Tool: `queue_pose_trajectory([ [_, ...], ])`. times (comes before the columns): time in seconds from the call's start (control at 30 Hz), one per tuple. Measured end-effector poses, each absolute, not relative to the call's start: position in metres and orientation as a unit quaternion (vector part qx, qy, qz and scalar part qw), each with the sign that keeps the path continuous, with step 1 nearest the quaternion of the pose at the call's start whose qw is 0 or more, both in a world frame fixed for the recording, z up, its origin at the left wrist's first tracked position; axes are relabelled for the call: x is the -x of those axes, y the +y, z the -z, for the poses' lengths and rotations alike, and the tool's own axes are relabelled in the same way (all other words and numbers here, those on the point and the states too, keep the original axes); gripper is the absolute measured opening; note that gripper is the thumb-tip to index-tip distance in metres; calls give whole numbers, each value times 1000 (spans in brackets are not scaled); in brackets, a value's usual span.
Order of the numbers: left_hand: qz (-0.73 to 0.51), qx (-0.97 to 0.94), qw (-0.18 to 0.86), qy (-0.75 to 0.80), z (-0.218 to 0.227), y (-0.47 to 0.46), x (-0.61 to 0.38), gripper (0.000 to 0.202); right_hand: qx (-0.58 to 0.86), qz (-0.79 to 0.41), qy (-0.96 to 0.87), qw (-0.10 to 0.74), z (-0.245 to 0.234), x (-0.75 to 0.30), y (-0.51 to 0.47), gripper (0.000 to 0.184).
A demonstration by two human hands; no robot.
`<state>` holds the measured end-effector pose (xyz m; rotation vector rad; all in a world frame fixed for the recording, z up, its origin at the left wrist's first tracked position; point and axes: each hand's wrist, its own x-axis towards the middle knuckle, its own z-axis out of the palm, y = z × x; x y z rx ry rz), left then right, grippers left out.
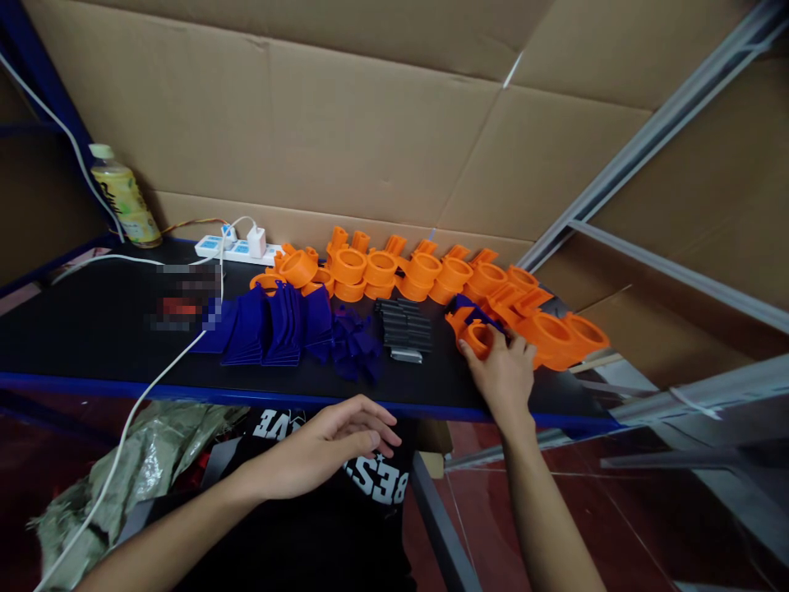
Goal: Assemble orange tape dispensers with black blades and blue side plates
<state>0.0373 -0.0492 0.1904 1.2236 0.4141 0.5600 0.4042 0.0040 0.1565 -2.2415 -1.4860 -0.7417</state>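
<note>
My right hand is at the right part of the black shelf, its thumb and fingers closed around an orange plastic ring part. Right behind that part sits a dark blue plastic piece; whether the two are joined I cannot tell. More orange ring parts stand in stacked rows along the back, and several lie just right of my hand. My left hand hangs over my lap in front of the shelf edge, fingers loosely stretched with nothing in them.
Fanned blue plates, small blue pieces and a pile of dark grey bars lie mid-shelf. A power strip and a drink bottle stand behind. A white cable hangs over the front edge.
</note>
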Motion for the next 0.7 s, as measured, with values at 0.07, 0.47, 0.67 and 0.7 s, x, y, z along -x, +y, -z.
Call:
queue_pose_trajectory([
  [0.07,-255,-563,762,191,-190,-49,-37,28,790,261,-526,177,-157,-405,4,69],
  [0.47,-253,-564,763,190,-191,-48,-37,26,749,282,-559,219,-174,-388,-1,71],
  [0.67,-243,-580,754,190,-189,-47,-38,27,618,194,-699,303,-229,-325,11,55],
  [0.7,-239,-585,752,189,-189,-47,-38,27,591,168,-727,307,-239,-311,16,53],
])
